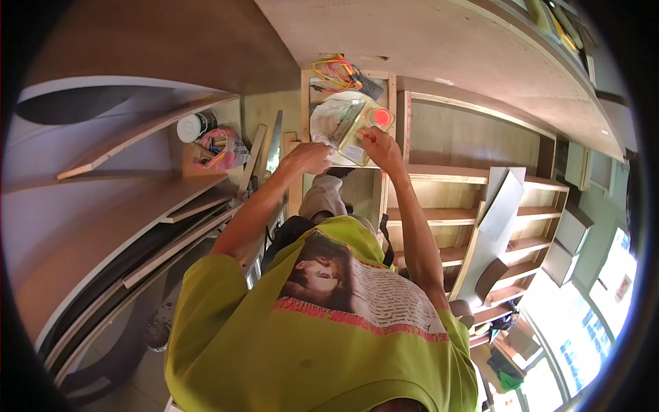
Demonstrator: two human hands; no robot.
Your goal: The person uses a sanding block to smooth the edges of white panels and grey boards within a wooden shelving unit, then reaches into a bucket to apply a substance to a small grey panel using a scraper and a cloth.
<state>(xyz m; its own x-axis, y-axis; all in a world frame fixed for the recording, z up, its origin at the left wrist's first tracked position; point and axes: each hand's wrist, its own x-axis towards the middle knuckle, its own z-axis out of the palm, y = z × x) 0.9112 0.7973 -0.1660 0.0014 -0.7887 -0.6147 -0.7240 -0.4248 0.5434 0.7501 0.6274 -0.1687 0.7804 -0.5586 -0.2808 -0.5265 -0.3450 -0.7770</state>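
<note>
A yellowish plastic can [368,110] with a red cap [381,117] and a label stands tilted in the picture, on or against a whitish, cloudy container or wrapping [329,121]; which it is cannot be told. My right hand [382,148] is over the can, its fingers closed near the can's handle area, with a small red thing [361,133] at the fingertips. My left hand [311,157] is bent at the lower left edge of the whitish thing, fingers curled; its grasp is hidden.
Coiled red and yellow cable [334,72] lies beyond the can. To the left are a handsaw [276,139], a pink plastic bag [222,149] with contents, a white-lidded tub [189,127] and wooden boards [154,268]. Wooden shelf frames [437,217] and a leaning panel [502,206] stand at right.
</note>
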